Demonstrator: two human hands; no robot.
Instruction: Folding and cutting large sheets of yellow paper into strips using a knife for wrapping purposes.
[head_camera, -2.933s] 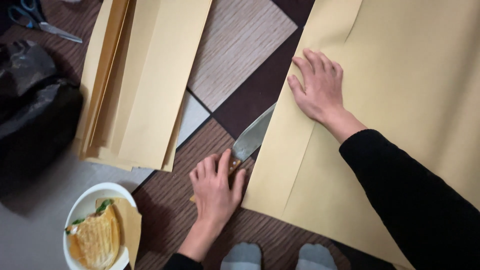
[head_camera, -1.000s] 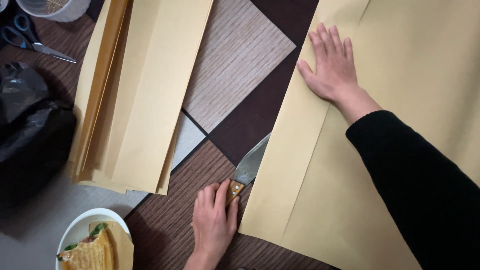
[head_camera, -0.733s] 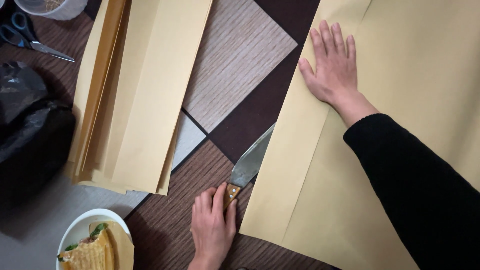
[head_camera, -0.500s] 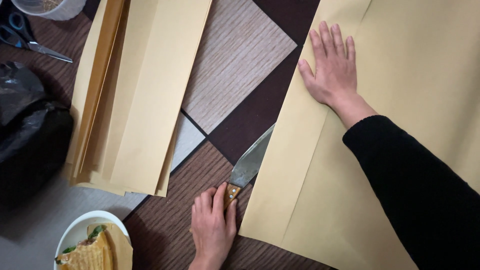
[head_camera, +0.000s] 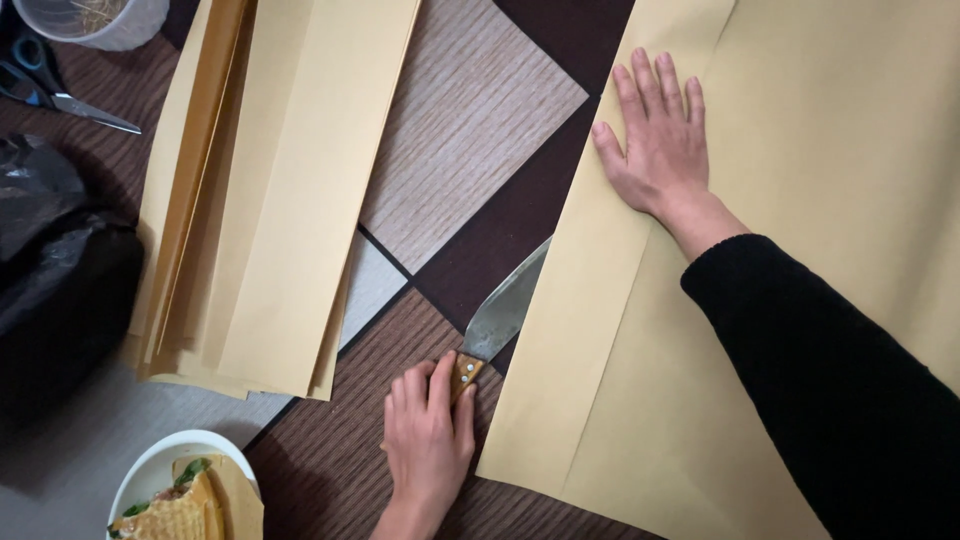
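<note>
The left hand (head_camera: 428, 440) is near the bottom of the scene, fingers closed around the wooden handle of a knife (head_camera: 497, 322). The blade points up and to the right, and its tip goes under the left edge of the big brown paper sheet (head_camera: 800, 130), inside a fold. The right hand (head_camera: 660, 145) lies flat w/ fingers spread on the same sheet, far side, just beside the folded edge; it grips nothing, only presses down. The black sleeve (head_camera: 830, 390) crosses the paper to the bottom right.

On the left is a stack of cut paper strips (head_camera: 270, 190), same colour, well apart from the knife. Scissors (head_camera: 60, 90) and a plastic cup (head_camera: 100, 20) are at the far left corner. A black bag (head_camera: 55, 270) is at the left edge. A white plate (head_camera: 150, 480) w/ a sandwich (head_camera: 180, 510) is near bottom left. The floor (head_camera: 460, 150) has square tiles in diff. colours.
</note>
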